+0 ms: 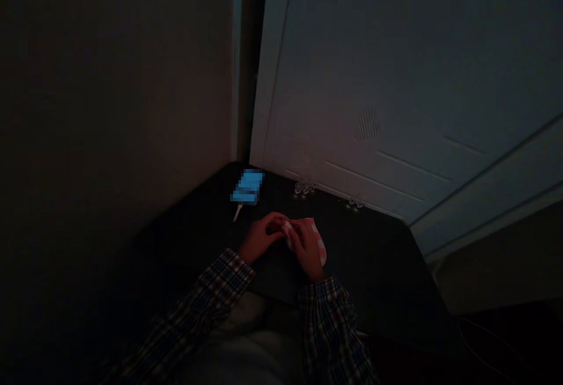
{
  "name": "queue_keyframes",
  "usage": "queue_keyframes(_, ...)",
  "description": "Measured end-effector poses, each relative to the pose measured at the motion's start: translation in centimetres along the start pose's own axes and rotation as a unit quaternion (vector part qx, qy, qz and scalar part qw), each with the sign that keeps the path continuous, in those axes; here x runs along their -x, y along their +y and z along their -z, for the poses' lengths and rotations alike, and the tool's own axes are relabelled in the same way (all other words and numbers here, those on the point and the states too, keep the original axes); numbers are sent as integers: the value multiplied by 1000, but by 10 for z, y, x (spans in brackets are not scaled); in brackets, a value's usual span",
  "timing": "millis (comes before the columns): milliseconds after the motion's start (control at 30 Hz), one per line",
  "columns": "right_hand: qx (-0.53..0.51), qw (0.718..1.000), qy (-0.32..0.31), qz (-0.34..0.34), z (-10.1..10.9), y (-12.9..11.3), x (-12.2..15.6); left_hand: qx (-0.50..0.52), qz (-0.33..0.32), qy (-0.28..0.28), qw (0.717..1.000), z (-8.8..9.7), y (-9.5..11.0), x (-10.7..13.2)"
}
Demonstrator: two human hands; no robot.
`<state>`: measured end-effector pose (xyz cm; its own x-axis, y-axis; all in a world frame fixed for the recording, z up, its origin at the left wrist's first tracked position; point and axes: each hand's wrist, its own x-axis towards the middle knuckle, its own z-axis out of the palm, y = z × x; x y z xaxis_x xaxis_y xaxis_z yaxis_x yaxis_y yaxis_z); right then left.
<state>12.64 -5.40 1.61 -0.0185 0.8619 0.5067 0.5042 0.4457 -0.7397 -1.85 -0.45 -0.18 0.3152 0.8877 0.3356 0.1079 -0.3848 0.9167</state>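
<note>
Both hands meet over the dark table, working at a pink-and-white piece of cloth (322,250). My left hand (263,237) pinches at the cloth's left edge, thumb and forefinger curled together. From above, my right hand (307,245) grips the same piece, which shows beyond its outer side and hangs down towards the wrist. The fingertips of the two hands nearly touch. Whether anything small sits between them is too dark to make out.
The black table (369,279) stands in a corner against a white panel (352,50). A lit phone (247,186), its screen blurred, lies at the back left with a white cable (238,212). Along the back edge are small shiny round pieces (304,189) and a second cluster (354,204).
</note>
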Motion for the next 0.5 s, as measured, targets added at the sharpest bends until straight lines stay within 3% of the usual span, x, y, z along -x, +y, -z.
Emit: queue_keyframes(500,26,1000,2,-4,-1,6,0,17,15,7,1000,1,0,0)
